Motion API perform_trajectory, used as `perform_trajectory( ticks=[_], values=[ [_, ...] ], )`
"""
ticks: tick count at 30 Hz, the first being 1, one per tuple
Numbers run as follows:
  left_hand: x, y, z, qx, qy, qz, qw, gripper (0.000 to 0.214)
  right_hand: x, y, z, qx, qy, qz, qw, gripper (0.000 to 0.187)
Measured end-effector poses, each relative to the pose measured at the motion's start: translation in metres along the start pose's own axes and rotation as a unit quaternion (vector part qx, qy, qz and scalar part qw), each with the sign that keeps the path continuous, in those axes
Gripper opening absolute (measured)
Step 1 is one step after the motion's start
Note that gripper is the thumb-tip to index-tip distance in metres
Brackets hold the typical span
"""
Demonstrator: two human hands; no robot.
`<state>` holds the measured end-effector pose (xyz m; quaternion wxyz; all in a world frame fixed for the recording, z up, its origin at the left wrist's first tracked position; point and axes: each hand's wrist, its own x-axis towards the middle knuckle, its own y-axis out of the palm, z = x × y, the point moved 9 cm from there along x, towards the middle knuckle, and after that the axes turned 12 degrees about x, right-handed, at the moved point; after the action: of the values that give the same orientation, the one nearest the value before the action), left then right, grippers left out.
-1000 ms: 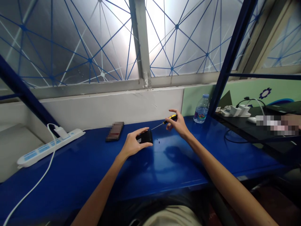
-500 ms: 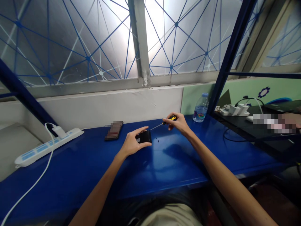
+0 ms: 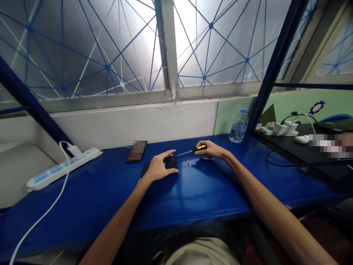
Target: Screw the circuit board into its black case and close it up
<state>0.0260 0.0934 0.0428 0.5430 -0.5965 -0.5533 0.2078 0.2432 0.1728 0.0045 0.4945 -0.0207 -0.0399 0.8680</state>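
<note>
A glossy blue table runs along the wall below the window; a white power strip lies at its left end with a white cable trailing toward the near edge; a dark phone lies near the back, just beside a flat black device at the middle. A few tiny dark screws sit just right of the device; a clear water bottle stands at the far right corner.

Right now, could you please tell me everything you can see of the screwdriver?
The screwdriver is small, with a black and yellow handle and a thin metal shaft. It lies nearly level, low over the blue table, handle to the right, its tip pointing left toward the flat black device. The right hand grips the handle. Whether the tip touches the device cannot be told.
</note>
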Motion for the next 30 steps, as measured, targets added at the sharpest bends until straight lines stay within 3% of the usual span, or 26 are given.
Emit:
perform_trajectory(
  ticks=[10, 18, 25, 30],
  values=[
    [-0.001, 0.008, 0.005, 0.030, 0.005, 0.004, 1.000, 0.079, 0.007, 0.002, -0.011, 0.061, -0.021, -0.007, 0.998, 0.050],
    [-0.003, 0.014, 0.001, 0.053, 0.017, 0.001, 0.998, 0.080, 0.006, -0.004, -0.016, -0.021, -0.024, -0.032, 0.999, 0.046],
    [-0.004, 0.018, -0.001, 0.067, 0.019, 0.016, 0.997, 0.079, 0.005, -0.006, -0.023, -0.134, 0.001, -0.060, 0.989, 0.064],
    [-0.005, 0.019, -0.004, 0.061, 0.031, 0.022, 0.997, 0.079, -0.001, -0.003, -0.016, -0.124, 0.006, -0.057, 0.991, 0.064]
  ],
)
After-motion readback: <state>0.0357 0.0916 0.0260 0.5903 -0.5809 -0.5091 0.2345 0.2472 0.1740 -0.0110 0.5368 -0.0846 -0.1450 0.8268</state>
